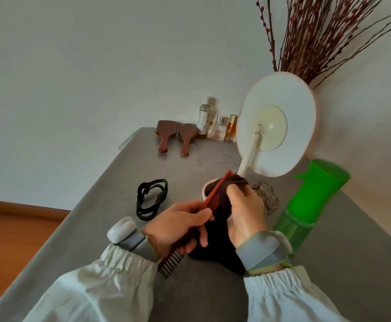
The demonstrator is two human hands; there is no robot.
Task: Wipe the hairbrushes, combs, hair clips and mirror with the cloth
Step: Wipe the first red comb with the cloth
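- Comb [215,190] sits pinched in my left hand [178,225] fingers, held steady, teeth poking out below my wrist.
- Right hand [243,212] fingers clutch the dark cloth [217,242] against its spine to rub it.

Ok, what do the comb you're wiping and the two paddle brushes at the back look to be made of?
Comb: reddish-brown with an even matte colour and dark teeth, probably plastic, though wood is possible. Paddle brushes: most likely varnished wood, going by the warm brown backs with a soft sheen; grain is too small to confirm.
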